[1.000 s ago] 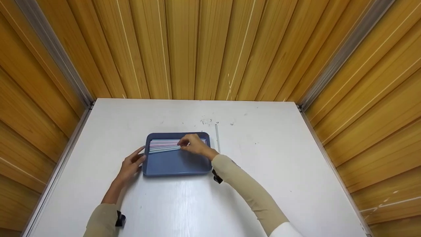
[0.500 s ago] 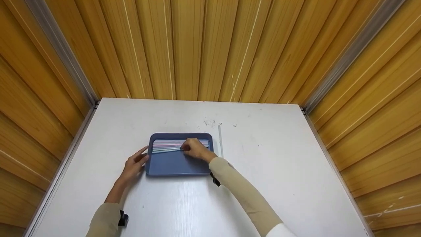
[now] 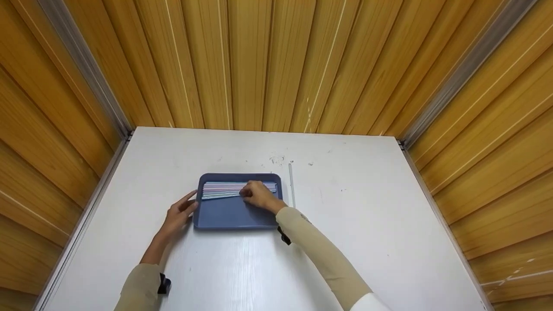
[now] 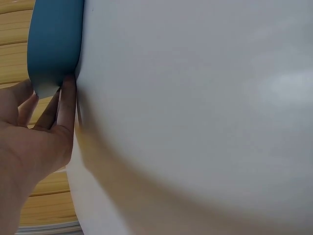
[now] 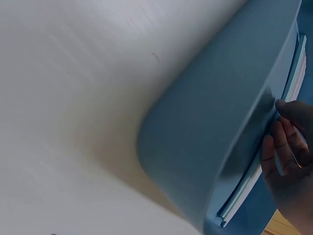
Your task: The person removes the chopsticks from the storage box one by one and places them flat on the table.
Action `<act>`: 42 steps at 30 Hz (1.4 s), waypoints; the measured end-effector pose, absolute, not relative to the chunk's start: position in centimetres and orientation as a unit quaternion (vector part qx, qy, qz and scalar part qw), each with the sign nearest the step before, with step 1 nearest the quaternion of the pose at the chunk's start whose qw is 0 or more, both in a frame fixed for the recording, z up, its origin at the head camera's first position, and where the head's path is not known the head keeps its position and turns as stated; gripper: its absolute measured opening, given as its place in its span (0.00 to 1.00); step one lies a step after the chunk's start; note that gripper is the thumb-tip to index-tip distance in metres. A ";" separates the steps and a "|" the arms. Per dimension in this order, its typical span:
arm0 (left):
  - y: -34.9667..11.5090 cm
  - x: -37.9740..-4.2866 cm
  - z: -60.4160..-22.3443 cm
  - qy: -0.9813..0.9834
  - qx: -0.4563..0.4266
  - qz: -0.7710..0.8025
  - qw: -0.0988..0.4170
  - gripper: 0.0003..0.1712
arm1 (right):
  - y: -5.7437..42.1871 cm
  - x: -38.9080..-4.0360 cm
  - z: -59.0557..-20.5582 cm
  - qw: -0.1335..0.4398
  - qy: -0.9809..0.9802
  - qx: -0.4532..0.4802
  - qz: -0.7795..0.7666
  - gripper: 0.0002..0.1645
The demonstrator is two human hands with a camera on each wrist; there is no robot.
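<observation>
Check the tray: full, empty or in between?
In between: the head view shows sticks along the far side of the tray, whose near part is bare.

Beige sleeves [image 3: 322, 250], white upper sleeve [image 3: 368, 302], black attachments [image 3: 163, 284]

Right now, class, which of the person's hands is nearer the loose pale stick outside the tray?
Right. The right hand is over the tray, at the row of sticks; the loose stick lies beyond the tray's right side. The left hand is at the tray's left side.
</observation>
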State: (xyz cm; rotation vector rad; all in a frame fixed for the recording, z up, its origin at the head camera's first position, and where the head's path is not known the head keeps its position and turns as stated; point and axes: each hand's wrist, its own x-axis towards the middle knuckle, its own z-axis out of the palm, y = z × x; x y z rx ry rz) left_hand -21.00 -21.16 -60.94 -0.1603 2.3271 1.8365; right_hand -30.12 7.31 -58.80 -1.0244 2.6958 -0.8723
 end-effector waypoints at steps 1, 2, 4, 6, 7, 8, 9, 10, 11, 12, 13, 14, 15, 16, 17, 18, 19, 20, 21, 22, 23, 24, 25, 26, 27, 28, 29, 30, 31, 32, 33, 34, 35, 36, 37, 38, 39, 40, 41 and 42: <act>-21.2 -21.0 -61.0 0.781 -0.052 0.616 0.086 0.30 | 7.4 -30.1 -58.8 0.061 0.893 -0.340 -0.288 0.10; -21.2 -21.0 -61.0 0.780 -0.051 0.617 0.086 0.30 | 7.4 -30.5 -59.5 0.048 0.891 -0.348 -0.287 0.10; -21.2 -21.0 -61.0 0.779 -0.052 0.619 0.086 0.30 | 7.5 -30.5 -59.5 0.037 0.893 -0.348 -0.283 0.09; -21.2 -21.0 -61.1 0.778 -0.053 0.620 0.087 0.30 | 7.5 -30.5 -59.6 0.035 0.896 -0.340 -0.282 0.08; -21.2 -21.0 -61.1 0.779 -0.051 0.618 0.087 0.30 | 7.5 -30.5 -59.7 0.035 0.898 -0.335 -0.282 0.07; -21.2 -21.0 -61.1 0.778 -0.054 0.619 0.086 0.30 | 7.5 -30.5 -59.8 0.039 0.899 -0.330 -0.285 0.07; -21.2 -21.0 -61.1 0.778 -0.055 0.620 0.085 0.30 | 7.4 -30.1 -59.2 0.051 0.902 -0.317 -0.289 0.07; -21.2 -21.0 -61.1 0.779 -0.055 0.620 0.083 0.30 | 7.3 -30.2 -59.3 0.058 0.902 -0.311 -0.294 0.07; -21.2 -21.0 -61.2 0.780 -0.053 0.619 0.081 0.30 | 7.3 -30.2 -59.5 0.061 0.902 -0.305 -0.299 0.07; -21.3 -20.9 -61.2 0.781 -0.052 0.618 0.080 0.30 | 7.2 -30.2 -59.6 0.066 0.902 -0.299 -0.304 0.07; -21.3 -20.9 -61.2 0.781 -0.050 0.617 0.079 0.30 | 7.2 -30.1 -59.6 0.070 0.902 -0.294 -0.309 0.07; -21.3 -20.9 -61.2 0.781 -0.052 0.618 0.079 0.30 | 7.2 -30.1 -59.7 0.073 0.901 -0.290 -0.315 0.07; -21.3 -20.9 -61.2 0.781 -0.051 0.617 0.079 0.30 | 7.2 -30.1 -59.7 0.075 0.900 -0.287 -0.320 0.08; -21.3 -21.0 -61.2 0.782 -0.051 0.616 0.080 0.30 | 7.1 -30.0 -59.7 0.076 0.899 -0.285 -0.324 0.07; -21.4 -21.0 -61.3 0.781 -0.052 0.617 0.081 0.30 | 7.1 -30.0 -59.8 0.076 0.897 -0.285 -0.329 0.07; -21.4 -21.0 -61.3 0.779 -0.054 0.619 0.082 0.30 | 7.1 -30.0 -59.9 0.076 0.895 -0.288 -0.332 0.08; -21.4 -21.0 -61.4 0.778 -0.056 0.620 0.082 0.30 | 7.1 -30.0 -59.9 0.075 0.892 -0.291 -0.336 0.08; -21.4 -21.1 -61.4 0.777 -0.056 0.622 0.083 0.30 | 7.1 -29.9 -60.0 0.073 0.890 -0.296 -0.340 0.08; -21.4 -21.0 -61.4 0.775 -0.056 0.624 0.084 0.30 | 7.1 -29.9 -60.0 0.071 0.887 -0.301 -0.343 0.07; -21.4 -21.0 -61.4 0.773 -0.055 0.626 0.085 0.30 | 7.0 -29.9 -60.1 0.067 0.884 -0.307 -0.347 0.07; -21.4 -21.0 -61.4 0.771 -0.055 0.628 0.087 0.30 | 7.0 -29.8 -60.2 0.064 0.881 -0.311 -0.350 0.07; -21.4 -20.9 -61.4 0.770 -0.053 0.630 0.089 0.31 | 7.0 -29.8 -60.2 0.061 0.879 -0.314 -0.354 0.07; -21.4 -20.9 -61.3 0.769 -0.051 0.630 0.091 0.31 | 7.0 -29.7 -60.2 0.058 0.877 -0.315 -0.358 0.06; -21.4 -20.8 -61.3 0.768 -0.049 0.631 0.093 0.31 | 7.0 -29.7 -60.2 0.056 0.876 -0.316 -0.361 0.06; -21.4 -20.8 -61.3 0.768 -0.048 0.632 0.096 0.31 | 7.0 -29.7 -60.2 0.055 0.875 -0.315 -0.364 0.06; -21.4 -20.8 -61.2 0.767 -0.048 0.633 0.095 0.31 | 7.0 -29.7 -60.3 0.054 0.874 -0.315 -0.366 0.06; -21.4 -20.8 -61.2 0.767 -0.047 0.633 0.095 0.31 | 7.0 -29.6 -60.2 0.054 0.874 -0.313 -0.367 0.06; -21.4 -20.9 -61.2 0.767 -0.046 0.633 0.094 0.31 | 7.0 -29.6 -60.2 0.053 0.875 -0.312 -0.367 0.05; -21.4 -20.9 -61.2 0.768 -0.047 0.632 0.093 0.31 | 7.0 -29.6 -60.2 0.053 0.876 -0.310 -0.367 0.05; -21.4 -21.0 -61.2 0.768 -0.049 0.633 0.092 0.31 | 7.0 -29.6 -60.2 0.054 0.877 -0.306 -0.367 0.05; -21.3 -21.0 -61.2 0.767 -0.051 0.633 0.090 0.30 | 7.0 -29.6 -60.1 0.054 0.878 -0.303 -0.367 0.05; -21.3 -21.1 -61.3 0.767 -0.053 0.634 0.088 0.30 | 7.0 -29.6 -60.1 0.054 0.878 -0.300 -0.368 0.05; -21.3 -21.1 -61.3 0.770 -0.051 0.631 0.088 0.30 | 7.0 -29.6 -60.0 0.054 0.879 -0.295 -0.371 0.05; -21.3 -21.1 -61.3 0.770 -0.052 0.629 0.087 0.30 | 7.0 -29.6 -59.9 0.055 0.879 -0.291 -0.374 0.05; -21.2 -21.2 -61.3 0.770 -0.054 0.630 0.086 0.30 | 7.0 -29.6 -59.8 0.058 0.878 -0.285 -0.380 0.05; -21.2 -21.1 -61.3 0.770 -0.055 0.631 0.085 0.30 | 7.0 -29.5 -59.7 0.061 0.876 -0.279 -0.388 0.05; -21.2 -21.1 -61.3 0.770 -0.055 0.630 0.085 0.30 | 7.1 -29.5 -59.6 0.061 0.874 -0.276 -0.396 0.05; -21.2 -21.1 -61.3 0.772 -0.053 0.628 0.085 0.30 | 7.1 -29.4 -59.4 0.065 0.871 -0.269 -0.406 0.05; -21.2 -21.1 -61.3 0.773 -0.053 0.627 0.084 0.30 | 7.1 -29.4 -59.3 0.066 0.868 -0.264 -0.416 0.06; -21.2 -21.0 -61.3 0.772 -0.056 0.628 0.084 0.30 | 7.1 -29.4 -59.2 0.067 0.864 -0.257 -0.427 0.06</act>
